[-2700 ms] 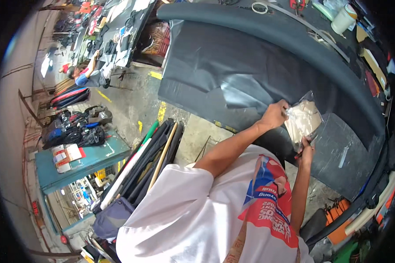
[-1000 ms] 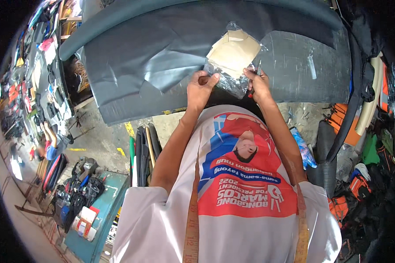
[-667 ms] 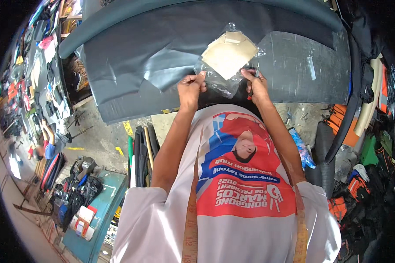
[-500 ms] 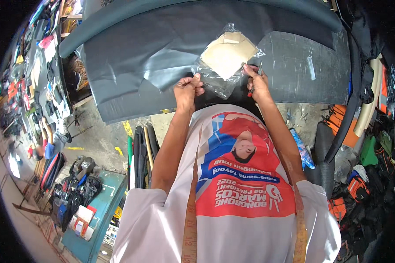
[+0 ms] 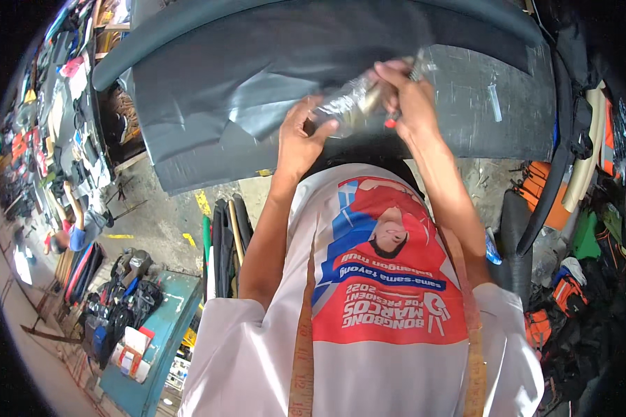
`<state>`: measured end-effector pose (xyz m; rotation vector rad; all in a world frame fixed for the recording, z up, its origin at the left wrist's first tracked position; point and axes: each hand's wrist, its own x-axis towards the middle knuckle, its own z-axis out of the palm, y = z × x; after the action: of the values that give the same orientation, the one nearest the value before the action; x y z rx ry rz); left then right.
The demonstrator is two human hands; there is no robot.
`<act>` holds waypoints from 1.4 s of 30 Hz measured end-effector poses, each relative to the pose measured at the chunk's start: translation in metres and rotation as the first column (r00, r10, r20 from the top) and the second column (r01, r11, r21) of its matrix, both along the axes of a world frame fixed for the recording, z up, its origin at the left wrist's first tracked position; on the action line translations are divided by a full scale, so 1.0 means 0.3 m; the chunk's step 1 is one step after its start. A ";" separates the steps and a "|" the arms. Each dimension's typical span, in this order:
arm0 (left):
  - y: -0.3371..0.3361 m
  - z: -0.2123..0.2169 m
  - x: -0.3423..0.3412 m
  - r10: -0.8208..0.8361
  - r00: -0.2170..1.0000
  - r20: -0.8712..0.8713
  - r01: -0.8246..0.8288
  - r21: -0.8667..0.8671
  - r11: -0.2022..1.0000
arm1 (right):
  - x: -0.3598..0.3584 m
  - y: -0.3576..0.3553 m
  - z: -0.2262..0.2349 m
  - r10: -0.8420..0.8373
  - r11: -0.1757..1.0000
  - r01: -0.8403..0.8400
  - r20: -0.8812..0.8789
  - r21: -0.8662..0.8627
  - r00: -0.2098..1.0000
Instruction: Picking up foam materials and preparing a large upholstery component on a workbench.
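Above the table, a clear plastic bag (image 5: 342,104) with cream-coloured pieces (image 5: 370,101) inside is stretched between my hands, smeared by motion. My left hand (image 5: 305,135) has its thumb and fingers closed on the bag's left end. At the bag's right end is my right hand (image 5: 409,97), fingers curled and partly blurred. A slim pen-like tool with a red end (image 5: 391,124) is tucked in that same hand. Under both hands lies a sheet of black glossy material (image 5: 195,125). A yellow tape measure (image 5: 301,368) hangs round my neck.
A long dark roll (image 5: 188,48) lies along the table's far side. A clear strip (image 5: 494,104) rests on the dark board (image 5: 466,132) at right. Upright rolls (image 5: 224,236) stand below left, near a teal table (image 5: 170,306). Another person (image 5: 83,226) is far left.
The flat, diamond-shaped bag has been turned and bunched into a narrow, slanting shape. My right hand has moved up, and my left hand has closed further round its end.
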<state>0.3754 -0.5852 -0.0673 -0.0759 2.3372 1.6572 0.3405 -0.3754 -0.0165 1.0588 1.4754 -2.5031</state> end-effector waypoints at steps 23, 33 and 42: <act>0.046 -0.287 -0.149 -0.125 0.963 0.240 0.109 0.079 0.991 | 0.114 0.164 -0.469 0.171 0.822 -0.226 0.150 0.523 0.974; 0.041 -0.278 -0.200 -0.055 0.976 0.211 0.026 0.136 0.990 | 0.140 0.163 -0.426 0.205 0.888 -0.232 0.111 0.398 0.973; 0.078 -0.194 -0.164 0.015 0.884 0.468 -0.162 0.276 0.948 | 0.138 0.165 -0.429 0.241 0.880 -0.262 0.101 0.397 0.965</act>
<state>0.3261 -0.5619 -0.1255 -0.4688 1.7285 1.7895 0.3818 -0.3258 -0.1450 0.8868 2.0308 -2.0271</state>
